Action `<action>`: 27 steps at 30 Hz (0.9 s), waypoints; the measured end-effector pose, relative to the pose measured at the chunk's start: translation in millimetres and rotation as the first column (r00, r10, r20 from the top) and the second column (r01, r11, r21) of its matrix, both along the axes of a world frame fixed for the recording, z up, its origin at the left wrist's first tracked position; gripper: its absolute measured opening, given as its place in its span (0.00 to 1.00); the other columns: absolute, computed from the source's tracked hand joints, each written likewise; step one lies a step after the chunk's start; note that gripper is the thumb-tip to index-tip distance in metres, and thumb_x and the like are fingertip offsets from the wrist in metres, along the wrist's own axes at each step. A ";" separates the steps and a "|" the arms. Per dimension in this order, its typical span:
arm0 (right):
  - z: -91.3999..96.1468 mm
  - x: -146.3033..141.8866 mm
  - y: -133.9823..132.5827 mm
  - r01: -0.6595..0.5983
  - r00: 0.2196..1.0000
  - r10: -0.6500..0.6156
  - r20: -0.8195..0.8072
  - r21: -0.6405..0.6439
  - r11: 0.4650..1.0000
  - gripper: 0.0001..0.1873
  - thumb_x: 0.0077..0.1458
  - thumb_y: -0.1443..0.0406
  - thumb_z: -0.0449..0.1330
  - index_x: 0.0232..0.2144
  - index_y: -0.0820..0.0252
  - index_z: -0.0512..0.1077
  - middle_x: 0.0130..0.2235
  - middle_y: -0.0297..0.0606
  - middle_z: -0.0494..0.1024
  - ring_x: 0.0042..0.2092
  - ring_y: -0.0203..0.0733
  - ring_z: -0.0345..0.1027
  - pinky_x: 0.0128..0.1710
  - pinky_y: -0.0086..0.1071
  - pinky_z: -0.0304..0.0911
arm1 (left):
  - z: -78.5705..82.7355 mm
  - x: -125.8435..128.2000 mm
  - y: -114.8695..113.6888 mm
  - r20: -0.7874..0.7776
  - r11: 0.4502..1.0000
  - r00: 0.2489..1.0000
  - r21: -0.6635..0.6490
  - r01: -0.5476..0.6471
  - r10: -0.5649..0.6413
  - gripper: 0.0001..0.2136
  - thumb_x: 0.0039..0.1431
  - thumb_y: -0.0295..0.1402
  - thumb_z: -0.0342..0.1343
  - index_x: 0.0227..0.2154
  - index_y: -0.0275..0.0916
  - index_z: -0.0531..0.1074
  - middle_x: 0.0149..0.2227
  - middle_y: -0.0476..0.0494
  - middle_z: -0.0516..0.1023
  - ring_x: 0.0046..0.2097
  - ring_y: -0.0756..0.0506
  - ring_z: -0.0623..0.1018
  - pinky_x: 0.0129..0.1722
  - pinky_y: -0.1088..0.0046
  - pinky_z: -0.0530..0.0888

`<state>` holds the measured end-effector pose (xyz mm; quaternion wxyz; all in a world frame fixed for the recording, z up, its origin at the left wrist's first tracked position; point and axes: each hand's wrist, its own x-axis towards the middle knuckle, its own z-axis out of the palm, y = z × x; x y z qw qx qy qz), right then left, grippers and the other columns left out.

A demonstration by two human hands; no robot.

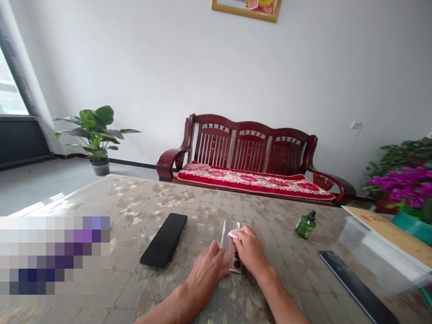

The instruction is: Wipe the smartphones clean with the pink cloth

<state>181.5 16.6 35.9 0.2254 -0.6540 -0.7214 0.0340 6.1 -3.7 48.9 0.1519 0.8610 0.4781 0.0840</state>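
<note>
Okay, my left hand (206, 265) holds a shiny phone (229, 253) | right hand (251, 249) pinches pale wad (232, 234) | black phone (164, 239) left

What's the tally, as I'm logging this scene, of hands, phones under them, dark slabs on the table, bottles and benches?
Hands: 2 (left hand, right hand)
Phone under them: 1
Dark slabs: 2 (left slab, right slab)
Bottle: 1
Bench: 1
Total: 7
</note>
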 end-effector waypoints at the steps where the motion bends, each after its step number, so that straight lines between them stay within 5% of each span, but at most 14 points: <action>1: 1.3 -0.5 -1.9 -0.015 1.000 0.015 0.018 -0.005 1.000 0.15 0.62 0.67 0.52 0.42 0.48 0.77 0.41 0.36 0.74 0.45 0.39 0.67 0.45 0.26 0.59 | -1.5 -0.4 0.8 0.005 0.999 1.000 0.033 0.031 -0.031 0.09 0.63 0.35 0.58 0.44 0.38 0.72 0.46 0.43 0.74 0.49 0.42 0.75 0.50 0.69 0.71; 10: 3.9 -8.9 -6.6 -0.062 0.984 0.060 0.168 0.003 0.998 0.17 0.66 0.66 0.47 0.37 0.52 0.76 0.39 0.37 0.73 0.43 0.39 0.66 0.42 0.28 0.57 | -16.9 0.3 7.8 -0.002 0.944 0.969 0.226 0.241 -0.247 0.12 0.67 0.32 0.53 0.52 0.41 0.68 0.51 0.43 0.75 0.54 0.42 0.73 0.56 0.67 0.68; 21: 12.3 -16.8 37.3 0.005 0.969 0.011 0.247 -0.067 0.998 0.19 0.67 0.64 0.46 0.37 0.53 0.77 0.40 0.39 0.74 0.41 0.38 0.67 0.40 0.27 0.55 | -14.5 0.2 9.7 -0.034 0.975 0.980 0.101 0.197 -0.195 0.17 0.64 0.36 0.55 0.54 0.40 0.66 0.51 0.42 0.74 0.53 0.41 0.73 0.56 0.66 0.68; 27: 18.5 -20.8 21.7 -0.053 0.953 0.070 0.294 -0.067 0.996 0.19 0.66 0.65 0.46 0.33 0.54 0.77 0.38 0.38 0.73 0.40 0.38 0.67 0.37 0.28 0.55 | -12.6 0.2 7.9 0.019 0.974 0.980 0.118 0.195 -0.199 0.16 0.64 0.35 0.55 0.53 0.38 0.67 0.51 0.39 0.74 0.52 0.40 0.74 0.54 0.65 0.69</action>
